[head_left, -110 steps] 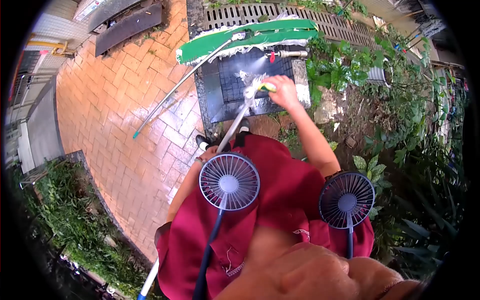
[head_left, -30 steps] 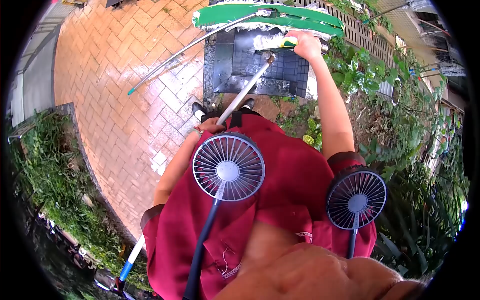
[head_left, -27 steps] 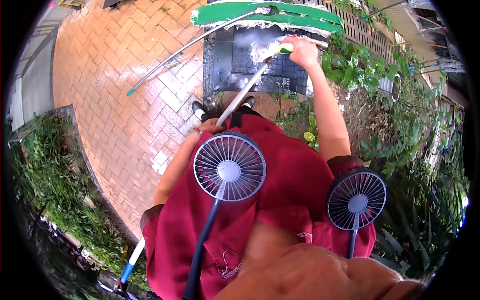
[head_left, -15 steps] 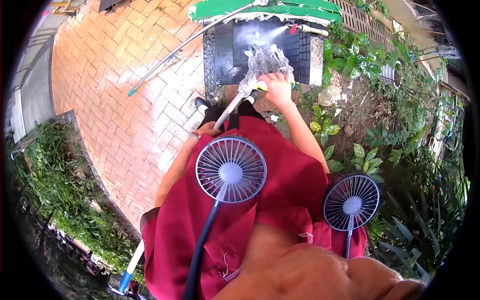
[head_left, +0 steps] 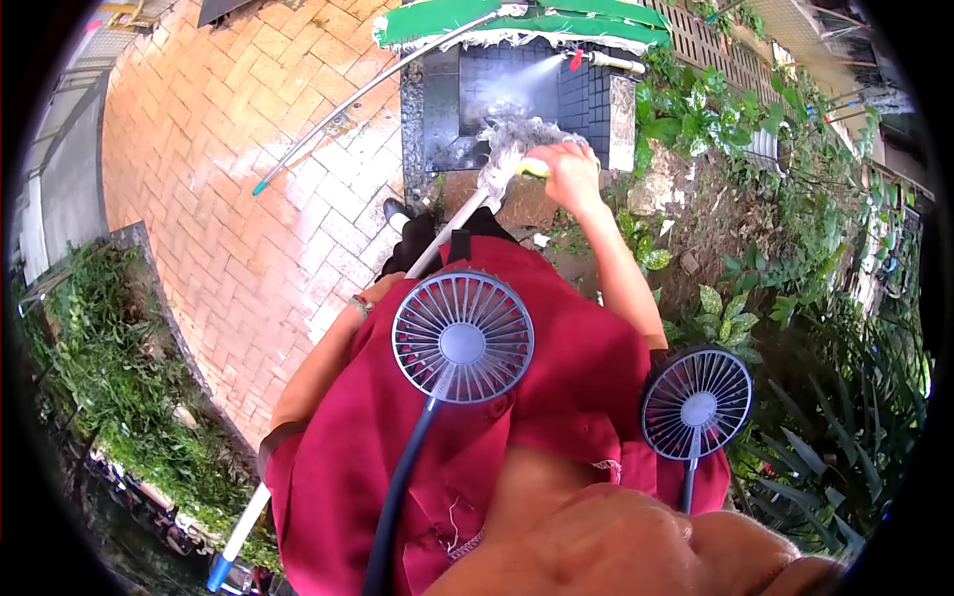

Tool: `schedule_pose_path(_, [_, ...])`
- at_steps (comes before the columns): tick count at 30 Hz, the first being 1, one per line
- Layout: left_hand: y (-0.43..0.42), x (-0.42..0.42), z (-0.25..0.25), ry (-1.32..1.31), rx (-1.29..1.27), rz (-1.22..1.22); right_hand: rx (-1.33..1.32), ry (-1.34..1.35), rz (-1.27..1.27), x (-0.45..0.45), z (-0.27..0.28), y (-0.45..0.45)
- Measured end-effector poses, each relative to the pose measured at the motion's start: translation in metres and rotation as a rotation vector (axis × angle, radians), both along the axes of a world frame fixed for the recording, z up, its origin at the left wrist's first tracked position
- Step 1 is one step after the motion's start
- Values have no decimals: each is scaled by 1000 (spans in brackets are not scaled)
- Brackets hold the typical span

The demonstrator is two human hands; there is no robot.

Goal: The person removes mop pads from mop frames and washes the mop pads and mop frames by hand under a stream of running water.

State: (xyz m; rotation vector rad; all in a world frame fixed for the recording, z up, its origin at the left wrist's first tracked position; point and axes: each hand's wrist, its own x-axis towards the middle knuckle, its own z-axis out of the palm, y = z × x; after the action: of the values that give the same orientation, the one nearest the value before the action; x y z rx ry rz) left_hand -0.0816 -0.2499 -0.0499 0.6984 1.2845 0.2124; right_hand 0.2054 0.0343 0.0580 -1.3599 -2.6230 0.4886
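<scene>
My left hand [head_left: 380, 289] is closed around the pale pole [head_left: 452, 230] of a mop, low by my waist and partly behind the neck fan. The mop's grey, stringy head [head_left: 512, 147] hangs over the near part of a dark tiled basin [head_left: 439, 111]. A yellow-green brush or cloth, too covered to identify, is in my right hand [head_left: 571, 177], pressed at the mop strings. Beyond them, a tap with a red handle [head_left: 576, 61] sprays water leftward into the basin.
A green flat mop [head_left: 437, 22] with a long metal handle [head_left: 358, 94] lies across the basin's far edge and the wet brick paving [head_left: 229, 149]. Plants [head_left: 706, 129] grow on the right. Two fans [head_left: 462, 343] hang before my maroon shirt. A drain grate runs behind.
My right hand has come back from the tap with the yellow-green item to the mop strings, which now bunch near the basin's front. My left hand has slid down the pole toward me.
</scene>
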Motion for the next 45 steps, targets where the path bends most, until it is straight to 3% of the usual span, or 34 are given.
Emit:
schedule_pose_path(9, [37, 31, -47, -67, 134, 101, 126, -53, 121, -9, 9, 47])
schedule_pose_path(18, [105, 55, -68, -59, 191, 151, 31, -118, 74, -13, -68, 74])
schedule_pose_path(28, [125, 47, -58, 31, 183, 138, -22, 32, -60, 24, -50, 136])
schedule_pose_path(32, [148, 58, -80, 48, 218, 44, -198, 14, -112, 74, -50, 166])
schedule_pose_path(37, [160, 64, -86, 72, 267, -16, -113, 25, -109, 113, -62, 168])
schedule_pose_path(41, [150, 58, -106, 73, 253, 20, -87, -21, -113, 104, -65, 157])
schedule_pose_path(45, [140, 51, -95, 31, 100, 119, -43, -33, -61, 63, -57, 148])
